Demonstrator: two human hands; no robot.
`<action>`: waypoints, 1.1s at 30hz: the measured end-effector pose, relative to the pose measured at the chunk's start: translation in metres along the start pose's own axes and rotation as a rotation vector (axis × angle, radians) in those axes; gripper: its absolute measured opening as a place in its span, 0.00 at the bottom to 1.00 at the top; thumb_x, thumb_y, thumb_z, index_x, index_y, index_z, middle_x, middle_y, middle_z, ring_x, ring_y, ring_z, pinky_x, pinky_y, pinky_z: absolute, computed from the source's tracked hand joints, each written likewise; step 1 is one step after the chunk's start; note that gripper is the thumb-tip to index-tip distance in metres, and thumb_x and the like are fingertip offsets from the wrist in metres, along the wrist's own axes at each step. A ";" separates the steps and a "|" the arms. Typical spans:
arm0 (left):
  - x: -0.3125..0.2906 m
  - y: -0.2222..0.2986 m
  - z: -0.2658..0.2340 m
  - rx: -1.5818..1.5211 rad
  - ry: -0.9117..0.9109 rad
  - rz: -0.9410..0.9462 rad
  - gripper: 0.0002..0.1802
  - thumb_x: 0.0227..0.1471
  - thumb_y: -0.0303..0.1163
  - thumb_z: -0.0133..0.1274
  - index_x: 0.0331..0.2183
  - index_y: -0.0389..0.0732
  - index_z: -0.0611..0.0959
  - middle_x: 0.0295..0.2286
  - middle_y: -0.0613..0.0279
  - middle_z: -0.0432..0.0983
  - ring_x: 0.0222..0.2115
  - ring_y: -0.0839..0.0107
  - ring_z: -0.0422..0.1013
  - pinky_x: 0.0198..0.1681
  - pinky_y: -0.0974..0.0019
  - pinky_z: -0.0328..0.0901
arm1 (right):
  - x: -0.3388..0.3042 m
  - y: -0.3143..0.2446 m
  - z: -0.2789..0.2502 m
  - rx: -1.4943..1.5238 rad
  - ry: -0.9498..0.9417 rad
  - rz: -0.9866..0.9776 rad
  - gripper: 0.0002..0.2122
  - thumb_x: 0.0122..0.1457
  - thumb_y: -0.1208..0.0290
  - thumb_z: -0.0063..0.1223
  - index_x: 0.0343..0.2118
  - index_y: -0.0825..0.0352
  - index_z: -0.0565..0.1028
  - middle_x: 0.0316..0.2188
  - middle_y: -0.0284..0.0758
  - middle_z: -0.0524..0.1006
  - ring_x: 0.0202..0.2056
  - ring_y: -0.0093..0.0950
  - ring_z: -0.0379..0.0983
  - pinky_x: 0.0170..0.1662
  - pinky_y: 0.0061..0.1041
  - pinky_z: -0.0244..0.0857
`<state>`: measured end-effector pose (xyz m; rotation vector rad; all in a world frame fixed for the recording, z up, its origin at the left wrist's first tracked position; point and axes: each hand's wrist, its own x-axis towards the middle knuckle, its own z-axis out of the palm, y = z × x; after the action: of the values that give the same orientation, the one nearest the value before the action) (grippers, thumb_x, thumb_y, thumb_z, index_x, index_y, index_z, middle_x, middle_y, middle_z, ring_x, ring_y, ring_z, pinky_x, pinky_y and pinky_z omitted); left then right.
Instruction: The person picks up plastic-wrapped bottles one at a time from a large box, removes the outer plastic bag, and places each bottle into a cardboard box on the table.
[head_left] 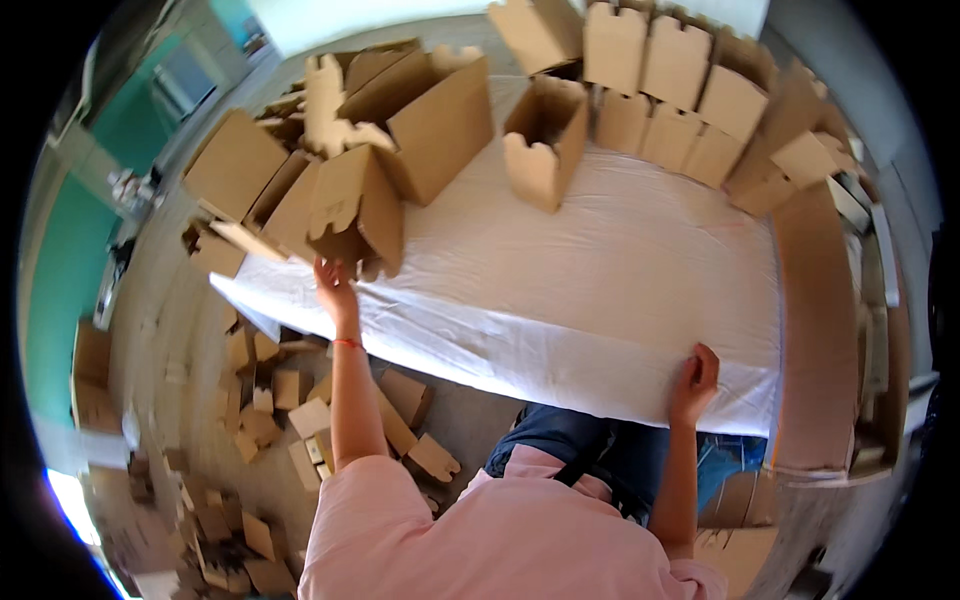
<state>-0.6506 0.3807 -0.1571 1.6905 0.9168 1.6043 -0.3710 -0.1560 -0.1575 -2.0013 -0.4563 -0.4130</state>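
Observation:
My left hand is at the left front of the white-covered table, its fingers closed on the lower edge of a brown cardboard box. This box is open at the end facing me and leans against a heap of similar boxes. Near the table's front edge, on the right, my right hand has its fingers curled in, with nothing visible in them. A single open box with notched edges stands upright farther back, apart from both hands.
Behind my left hand larger open boxes are piled up. Stacked boxes line the far right of the table. A tall cardboard container adjoins the right side. Many small boxes litter the floor at lower left.

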 end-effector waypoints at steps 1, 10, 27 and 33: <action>0.006 -0.006 0.002 0.186 0.017 -0.026 0.16 0.56 0.31 0.49 0.45 0.34 0.75 0.33 0.51 0.78 0.33 0.66 0.74 0.38 0.65 0.67 | 0.002 0.001 0.001 0.018 0.007 0.007 0.10 0.55 0.82 0.45 0.40 0.71 0.74 0.41 0.43 0.74 0.41 0.36 0.72 0.43 0.27 0.67; -0.081 0.220 0.010 -0.025 -0.112 -0.003 0.13 0.58 0.28 0.43 0.30 0.29 0.79 0.21 0.63 0.76 0.22 0.80 0.67 0.27 0.74 0.64 | 0.008 -0.020 -0.005 0.048 0.046 0.052 0.09 0.55 0.82 0.47 0.39 0.69 0.74 0.39 0.40 0.75 0.34 0.30 0.73 0.34 0.23 0.67; -0.190 0.357 0.192 0.120 -1.047 0.513 0.13 0.51 0.30 0.48 0.20 0.33 0.74 0.19 0.42 0.71 0.23 0.43 0.68 0.26 0.49 0.62 | 0.024 -0.141 -0.078 0.369 -0.181 0.084 0.32 0.54 0.75 0.53 0.61 0.67 0.54 0.55 0.47 0.64 0.57 0.39 0.60 0.55 0.36 0.60; -0.199 0.348 0.207 0.032 -1.127 0.306 0.15 0.53 0.33 0.48 0.20 0.32 0.75 0.17 0.42 0.69 0.19 0.45 0.66 0.23 0.54 0.60 | 0.026 -0.115 -0.083 0.456 -0.150 0.152 0.29 0.53 0.83 0.44 0.61 0.65 0.57 0.54 0.45 0.66 0.53 0.37 0.66 0.51 0.30 0.65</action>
<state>-0.4255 0.0249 0.0054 2.3669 0.1036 0.5354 -0.4115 -0.1778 -0.0209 -1.6130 -0.4419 -0.0533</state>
